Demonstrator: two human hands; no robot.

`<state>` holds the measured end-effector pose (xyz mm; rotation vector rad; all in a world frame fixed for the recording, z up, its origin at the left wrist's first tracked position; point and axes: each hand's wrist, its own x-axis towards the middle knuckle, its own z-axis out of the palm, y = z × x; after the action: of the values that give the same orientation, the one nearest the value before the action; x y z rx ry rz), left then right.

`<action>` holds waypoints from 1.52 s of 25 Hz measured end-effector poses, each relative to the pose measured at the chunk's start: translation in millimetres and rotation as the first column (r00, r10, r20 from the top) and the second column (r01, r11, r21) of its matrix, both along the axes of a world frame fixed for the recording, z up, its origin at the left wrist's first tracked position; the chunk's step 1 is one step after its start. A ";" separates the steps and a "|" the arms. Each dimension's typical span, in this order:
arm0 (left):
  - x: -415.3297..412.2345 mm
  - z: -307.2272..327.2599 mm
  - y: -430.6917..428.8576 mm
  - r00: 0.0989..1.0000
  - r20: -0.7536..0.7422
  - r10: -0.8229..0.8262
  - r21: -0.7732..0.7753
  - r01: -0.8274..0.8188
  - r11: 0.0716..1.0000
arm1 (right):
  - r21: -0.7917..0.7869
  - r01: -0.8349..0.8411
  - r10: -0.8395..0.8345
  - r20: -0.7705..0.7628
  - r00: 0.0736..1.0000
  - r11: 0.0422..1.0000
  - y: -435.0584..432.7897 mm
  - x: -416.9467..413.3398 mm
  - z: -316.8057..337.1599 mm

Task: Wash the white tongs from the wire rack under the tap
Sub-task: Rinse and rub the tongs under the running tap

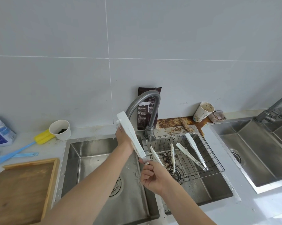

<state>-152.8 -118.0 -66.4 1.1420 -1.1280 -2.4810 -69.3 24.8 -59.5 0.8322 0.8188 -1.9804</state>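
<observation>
Over sink, white tongs (131,134) between both hands' fingers (147,168)

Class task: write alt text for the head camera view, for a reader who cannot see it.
Two bare hands hold a pair of white tongs over the left sink basin, the left hand near its wide end by the tap spout, the right hand pinching the narrow end. More white tongs lie on the wire rack beside them.
</observation>
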 end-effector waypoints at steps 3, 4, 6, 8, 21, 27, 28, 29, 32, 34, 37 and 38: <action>4.1 -5.2 16.1 0.999 0.001 -0.033 -0.031 0.033 0.999 | 0.003 0.029 -0.030 0.009 1.000 1.000 -10.0 -3.7 5.1; 5.2 -5.6 17.4 0.999 0.007 -0.048 -0.033 0.048 0.998 | 0.004 0.036 -0.036 0.006 0.999 0.999 -10.2 -3.2 4.5; 4.2 -4.1 14.3 0.999 0.006 -0.046 -0.003 0.047 0.999 | 0.002 0.041 -0.041 0.001 0.999 0.999 -8.1 -1.5 2.9; 0.5 -4.7 6.8 0.999 0.005 -0.036 0.001 0.036 0.999 | 0.003 0.033 -0.033 0.001 0.999 0.999 -6.4 -1.5 1.9; 18.5 -25.8 18.4 0.995 0.051 -0.088 -0.115 0.093 0.989 | 0.027 -0.045 0.046 -0.026 0.999 0.999 -1.6 2.7 -3.4; 46.4 -15.1 12.9 0.990 -0.013 -0.143 -0.252 0.135 0.958 | 0.393 -0.216 0.310 -0.193 0.931 0.894 -6.0 9.8 2.9; 53.7 -17.9 10.7 0.989 -0.035 -0.147 -0.257 0.133 0.957 | 0.457 -0.236 0.365 -0.218 0.905 0.858 -5.6 9.4 3.0; 60.5 -21.6 7.5 0.988 -0.045 -0.146 -0.261 0.130 0.957 | 0.506 -0.250 0.415 -0.245 0.876 0.826 -4.8 8.7 2.5; 79.1 -34.6 -1.0 0.988 -0.041 -0.152 -0.296 0.133 0.946 | 0.612 -0.260 0.533 -0.316 0.785 0.747 -4.6 10.8 -4.2; 91.1 -43.9 -1.4 0.982 -0.015 -0.187 -0.339 0.171 0.925 | 0.679 -0.253 0.595 -0.332 0.732 0.689 -6.5 12.4 -12.6; 108.0 -62.8 0.3 0.975 0.031 -0.221 -0.348 0.217 0.912 | 0.753 -0.255 0.670 -0.312 0.673 0.606 -9.6 17.1 -33.9; 111.9 -69.4 0.4 0.973 0.046 -0.227 -0.347 0.229 0.910 | 0.770 -0.254 0.686 -0.302 0.662 0.585 -10.2 19.3 -41.5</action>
<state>-40.9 -117.5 -135.8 0.9596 -1.7091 -2.2968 -50.0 14.6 -100.9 0.2498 1.9974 -1.3666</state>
